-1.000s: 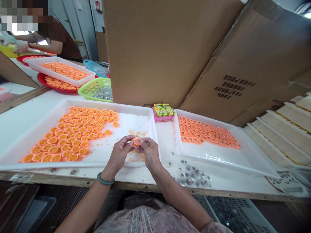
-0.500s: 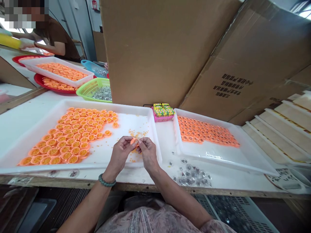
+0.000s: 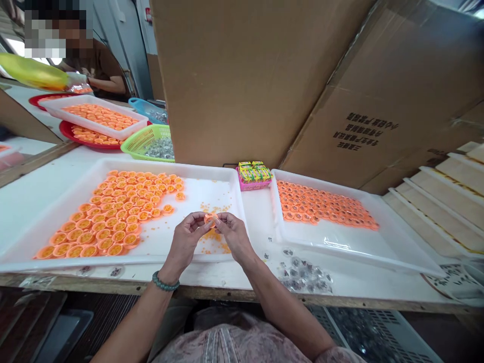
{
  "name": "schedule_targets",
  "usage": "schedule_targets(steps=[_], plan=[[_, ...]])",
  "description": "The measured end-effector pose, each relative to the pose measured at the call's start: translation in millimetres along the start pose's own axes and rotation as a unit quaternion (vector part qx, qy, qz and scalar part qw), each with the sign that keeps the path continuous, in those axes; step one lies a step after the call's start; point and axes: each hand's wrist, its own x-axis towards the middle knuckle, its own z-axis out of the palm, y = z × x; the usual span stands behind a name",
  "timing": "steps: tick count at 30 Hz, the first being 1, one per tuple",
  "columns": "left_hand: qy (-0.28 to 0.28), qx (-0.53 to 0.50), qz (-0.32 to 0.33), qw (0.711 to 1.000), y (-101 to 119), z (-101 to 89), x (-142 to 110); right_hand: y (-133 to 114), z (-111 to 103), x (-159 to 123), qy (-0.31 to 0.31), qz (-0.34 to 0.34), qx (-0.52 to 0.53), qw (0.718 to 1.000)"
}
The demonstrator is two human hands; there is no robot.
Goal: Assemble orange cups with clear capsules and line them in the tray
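Observation:
My left hand (image 3: 190, 236) and my right hand (image 3: 233, 233) are closed by their fingertips on one small orange cup (image 3: 210, 219) between them. They hold it above the right part of a white tray (image 3: 159, 259). Several orange cups with yellow-orange bits inside (image 3: 113, 212) fill the left side of that tray. Loose bits (image 3: 215, 244) are scattered on the tray floor below and around my hands. To the right, a second white tray (image 3: 340, 239) holds rows of orange cups with dark-printed tops (image 3: 325, 204). Small clear discs with dark prints (image 3: 306, 275) lie heaped near the table edge.
A pink basket (image 3: 254, 185) of yellow-green packets stands between the trays. Tall cardboard (image 3: 257, 85) walls off the back. A green basket (image 3: 130, 146) and a stacked white tray (image 3: 124, 132) sit at back left, near a co-worker (image 3: 109, 75). Stacked trays (image 3: 434, 201) rise at right.
The orange cup has turned between my fingertips, so its opening shows more. My hands stay in nearly the same place. The co-worker's arm and a yellow item have moved right.

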Motion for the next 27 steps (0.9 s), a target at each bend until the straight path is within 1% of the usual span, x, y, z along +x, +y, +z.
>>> schedule_targets(steps=[4, 6, 11, 13, 15, 19, 22, 23, 25, 27], plan=[[-0.003, 0.027, 0.009, 1.000, -0.5, 1.2, -1.2, 0.3, -1.0, -3.2, -0.004, -0.037, -0.043, 0.998], [0.002, 0.041, 0.015, 0.999, -0.5, 0.9, -1.2, 2.6, -0.6, -4.7, -0.002, -0.045, -0.046, 0.998], [-0.006, 0.075, -0.002, 0.997, -0.1, -1.9, -0.4, 4.8, -2.8, -6.3, 0.005, -0.043, -0.012, 0.999], [-0.012, 0.090, -0.012, 0.996, 0.2, -2.2, -0.1, 2.8, -6.7, -7.0, -0.014, -0.035, -0.010, 0.999], [-0.019, 0.117, -0.020, 0.993, 0.2, -1.6, 0.6, 0.6, -11.5, -8.1, -0.024, -0.035, -0.033, 0.999], [-0.056, 0.139, -0.037, 0.988, -0.5, 1.7, 3.2, -0.6, -21.8, -11.3, 0.034, -0.058, -0.136, 0.988], [-0.080, 0.158, -0.067, 0.982, -0.5, 4.0, 2.9, -3.3, -30.8, -17.2, 0.045, -0.084, -0.197, 0.976], [-0.090, 0.171, -0.078, 0.978, -0.3, 4.5, 2.4, -5.3, -34.9, -19.7, 0.049, -0.092, -0.201, 0.974], [-0.103, 0.197, -0.094, 0.970, 0.4, 5.6, 1.8, -11.0, -47.1, -23.9, 0.064, -0.101, -0.171, 0.978], [-0.099, 0.224, -0.097, 0.965, 1.7, 7.1, 1.9, -18.7, -67.4, -25.9, 0.092, -0.103, -0.122, 0.983]])
